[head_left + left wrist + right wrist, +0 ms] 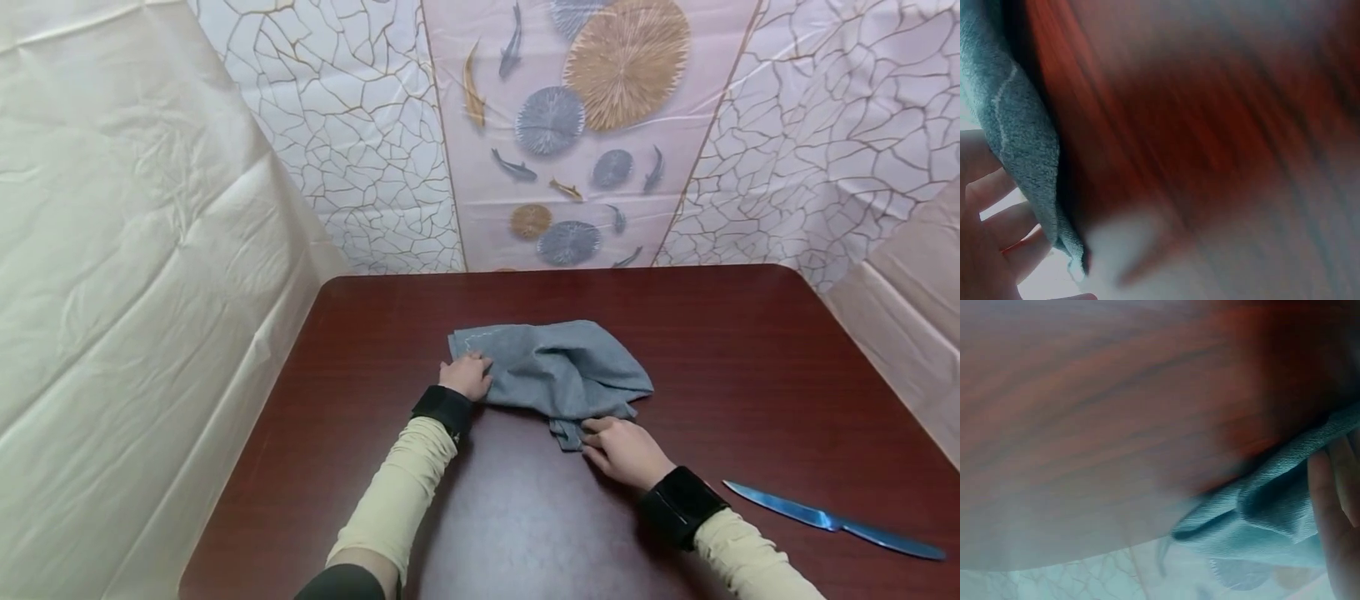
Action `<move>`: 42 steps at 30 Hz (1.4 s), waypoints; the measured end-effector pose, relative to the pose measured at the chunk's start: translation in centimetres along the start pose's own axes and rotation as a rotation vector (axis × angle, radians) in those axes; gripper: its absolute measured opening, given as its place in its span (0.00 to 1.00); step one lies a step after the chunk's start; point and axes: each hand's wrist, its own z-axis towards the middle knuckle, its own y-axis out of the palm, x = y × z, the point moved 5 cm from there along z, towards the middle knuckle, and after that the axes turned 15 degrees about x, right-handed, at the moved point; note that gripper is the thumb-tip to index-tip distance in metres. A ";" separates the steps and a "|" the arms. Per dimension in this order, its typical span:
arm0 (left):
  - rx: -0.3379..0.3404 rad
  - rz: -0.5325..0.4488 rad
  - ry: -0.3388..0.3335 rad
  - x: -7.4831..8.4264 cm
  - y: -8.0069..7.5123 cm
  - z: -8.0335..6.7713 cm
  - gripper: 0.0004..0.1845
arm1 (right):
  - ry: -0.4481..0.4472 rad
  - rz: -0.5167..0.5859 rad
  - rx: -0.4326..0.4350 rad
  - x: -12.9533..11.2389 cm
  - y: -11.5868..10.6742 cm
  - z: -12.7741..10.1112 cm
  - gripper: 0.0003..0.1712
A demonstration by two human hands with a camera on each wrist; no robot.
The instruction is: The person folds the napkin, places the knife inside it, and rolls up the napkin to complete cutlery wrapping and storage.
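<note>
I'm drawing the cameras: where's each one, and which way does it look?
Head: worn there, facing forward and down at the dark-red, round-cornered, wood-grained table; both arms, left grip, right grip show.
Left wrist: worn there, facing left fingers and crumpled grey fabric.
Right wrist: likewise, facing right fingers.
Wrist views share fabric and table.

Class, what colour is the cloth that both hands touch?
The cloth is grey-blue, seen best in the head view.

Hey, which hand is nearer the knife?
The right hand, at the near edge of the cloth. The left hand, at its left end, is farther from the knife.
</note>
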 end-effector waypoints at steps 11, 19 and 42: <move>0.002 -0.014 -0.007 -0.5 0.2 0.4 0.22 | 0.060 0.023 -0.057 0.9 -1.1 -2.1 0.06; -0.018 -0.020 -0.034 -0.7 0.4 0.5 0.21 | 0.054 0.091 -0.087 0.1 -1.7 -3.4 0.05; 0.085 -0.162 0.078 -1.6 0.4 1.5 0.18 | 0.089 0.155 0.032 -4.6 -0.5 10.5 0.05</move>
